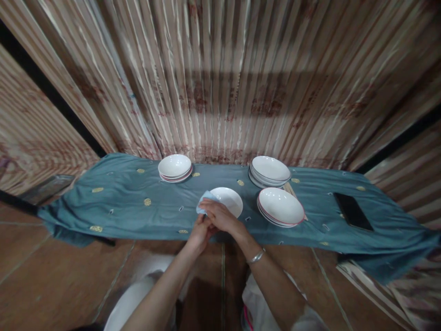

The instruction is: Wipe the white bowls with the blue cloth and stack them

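A white plate (231,198) is at the front middle of the cloth-covered table, tilted a little toward me. My right hand (218,215) presses a light blue cloth (206,198) against the plate's left side, its fingers closed over the cloth. Just below it, my left hand (200,233) is closed at the plate's near left rim. The right hand and wrist partly cover the plate, and most of the left fingers are hidden. A silver bracelet (257,256) circles my right wrist.
Stacked white plates (175,166) stand at the back left. Another stack (270,169) is at the back right, with red-rimmed plates (280,206) in front of it. A black phone (353,211) lies farther right on the green tablecloth (127,214). Striped curtains (220,92) hang behind.
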`<state>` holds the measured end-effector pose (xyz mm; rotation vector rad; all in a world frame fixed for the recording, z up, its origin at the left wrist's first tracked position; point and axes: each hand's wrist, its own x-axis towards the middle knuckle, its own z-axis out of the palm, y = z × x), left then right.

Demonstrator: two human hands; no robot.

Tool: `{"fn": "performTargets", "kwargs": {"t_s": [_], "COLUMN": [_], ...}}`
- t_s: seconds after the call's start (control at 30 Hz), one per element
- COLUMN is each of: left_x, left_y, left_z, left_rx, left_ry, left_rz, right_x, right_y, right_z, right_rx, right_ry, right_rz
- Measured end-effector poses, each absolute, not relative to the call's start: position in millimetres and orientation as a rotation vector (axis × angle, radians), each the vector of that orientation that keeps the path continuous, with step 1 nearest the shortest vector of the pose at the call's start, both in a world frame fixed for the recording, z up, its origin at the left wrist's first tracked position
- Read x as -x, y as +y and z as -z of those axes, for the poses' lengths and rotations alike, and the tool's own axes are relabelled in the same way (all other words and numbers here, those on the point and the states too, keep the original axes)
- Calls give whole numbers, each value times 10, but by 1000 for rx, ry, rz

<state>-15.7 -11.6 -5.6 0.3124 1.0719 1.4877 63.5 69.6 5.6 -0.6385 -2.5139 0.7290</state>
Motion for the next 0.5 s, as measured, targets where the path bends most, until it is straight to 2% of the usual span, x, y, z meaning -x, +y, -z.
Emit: {"fn": "performTargets", "kwargs": {"t_s": [0.33, 0.5], "left_x": [214, 217], "left_y": [-172, -157], "left_z": [-68, -133], "left_rx": [-347, -327], "left_ry": [949, 922], "left_rz": [-1470, -1465], "right_x": [-1023, -1314], "right_y": [437, 441], "right_z": [-312, -351], "right_rx": [657, 817], "right_ry": [-2495, -2416], "right_rz": [-940, -994]}}
